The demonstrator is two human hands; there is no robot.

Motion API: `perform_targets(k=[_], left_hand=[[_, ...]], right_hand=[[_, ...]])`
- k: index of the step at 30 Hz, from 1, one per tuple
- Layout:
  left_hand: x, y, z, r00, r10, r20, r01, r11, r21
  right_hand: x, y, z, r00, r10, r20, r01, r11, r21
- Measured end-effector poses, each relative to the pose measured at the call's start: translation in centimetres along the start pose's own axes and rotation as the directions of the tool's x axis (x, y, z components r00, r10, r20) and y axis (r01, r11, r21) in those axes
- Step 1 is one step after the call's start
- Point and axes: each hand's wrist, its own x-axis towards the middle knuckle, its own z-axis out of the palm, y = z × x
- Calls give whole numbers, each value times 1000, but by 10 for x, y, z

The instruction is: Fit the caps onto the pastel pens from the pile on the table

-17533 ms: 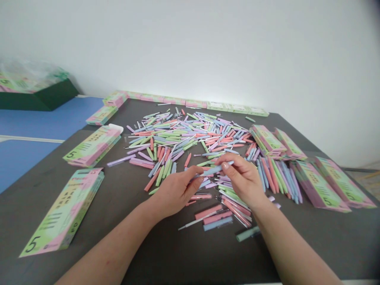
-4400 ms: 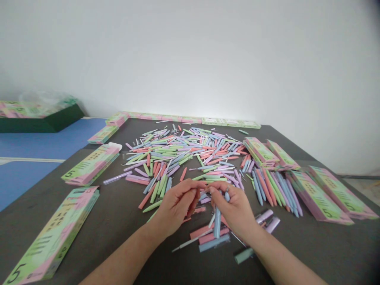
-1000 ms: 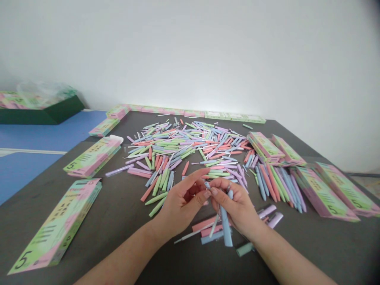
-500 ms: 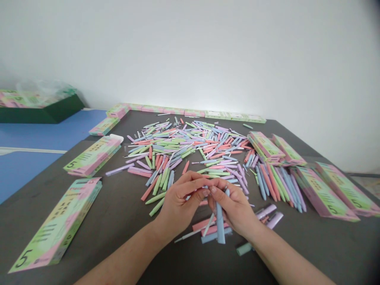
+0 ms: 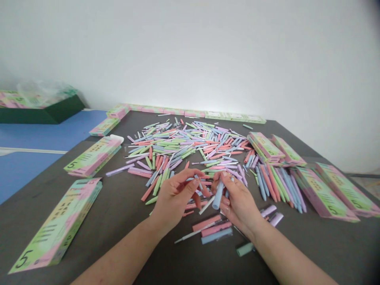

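Observation:
My right hand [image 5: 239, 202] is shut on a pale blue pen barrel [image 5: 218, 195], with a thin white stick [image 5: 207, 205] showing just below it. My left hand [image 5: 175, 199] pinches a slim pale blue pen part [image 5: 198, 181] between thumb and fingertips, close to the right hand. Both hands hover over the near edge of a loose heap of pastel pen parts [image 5: 181, 148] in pink, green, lilac and blue. The fingers hide where the held pieces meet, so I cannot tell whether they touch.
Pastel boxes marked 5 [image 5: 56, 225] lie around the dark grey table [image 5: 89, 194]. Pens lie fanned out at right [image 5: 274, 184], and several sleeved pens [image 5: 212, 229] lie near the front. Behind stand a white wall and a dark green box [image 5: 50, 114].
The blue barrel has swung from hanging below my right hand to a shorter, more upright position. The thin white stick now shows, and my hands have parted slightly.

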Motion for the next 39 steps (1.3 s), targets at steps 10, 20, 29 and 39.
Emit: perform_targets(k=[10, 20, 29, 39], left_hand=[[0, -3, 0, 999, 31, 7, -31, 999, 16], [-1, 1, 0, 993, 114, -15, -112, 991, 68], [-1, 3, -3, 937, 288, -198, -225, 931, 288], [-4, 5, -2, 879, 433, -201, -314, 841, 440]], right_hand=[[1, 0, -2, 999, 16, -51, -11, 996, 88], [3, 0, -5, 999, 27, -32, -23, 990, 138], [3, 3, -5, 998, 59, -4, -58, 987, 147], [-2, 6, 2, 991, 94, 97, -108, 983, 150]])
